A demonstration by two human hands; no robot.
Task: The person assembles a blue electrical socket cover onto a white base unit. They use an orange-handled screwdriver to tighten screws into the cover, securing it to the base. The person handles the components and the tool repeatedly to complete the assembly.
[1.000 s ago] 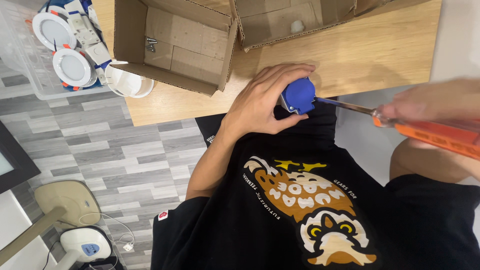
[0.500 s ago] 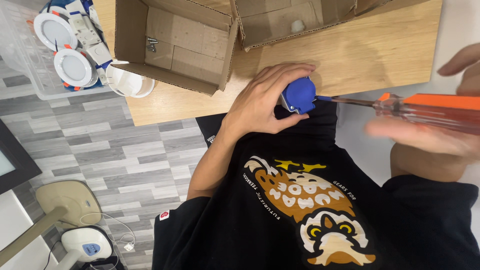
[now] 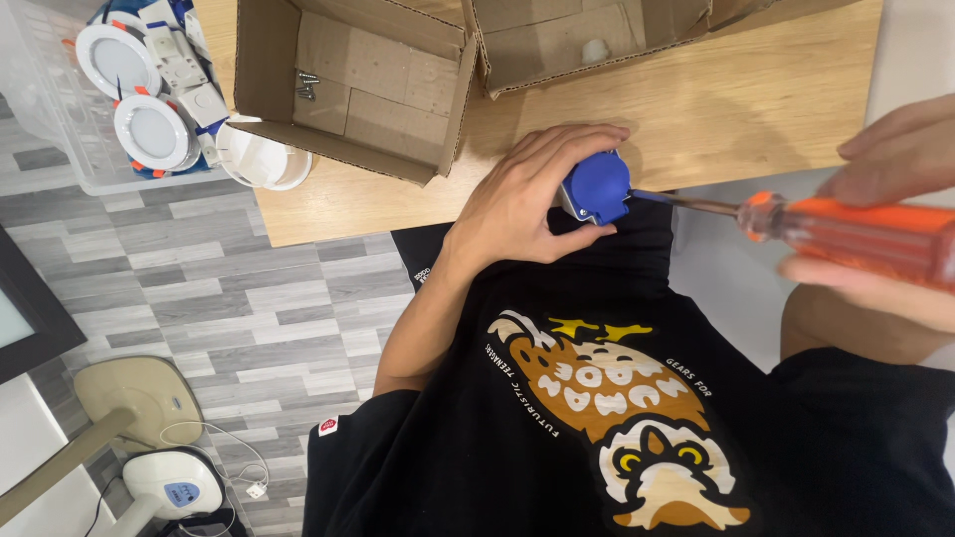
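My left hand (image 3: 532, 204) grips a small blue round part (image 3: 597, 186) at the near edge of the wooden table (image 3: 716, 109), close against my black printed shirt. My right hand (image 3: 885, 214) holds an orange-handled screwdriver (image 3: 846, 231) sideways. Its metal shaft (image 3: 686, 204) points left and its tip meets the blue part. The fingers of the right hand lie loosely around the handle, thumb above and fingers below.
Two open cardboard boxes (image 3: 348, 80) (image 3: 597, 40) stand on the table; the left one has a few screws (image 3: 306, 86) inside. A clear bin (image 3: 90, 119) with round white light fittings (image 3: 149, 129) stands at the left. A lamp base (image 3: 134, 403) and a small white device (image 3: 174, 484) are on the grey floor.
The right hand has shifted its hold along the orange handle, the handle rose to level, and the fingers opened a little. The left hand and blue part stayed in place.
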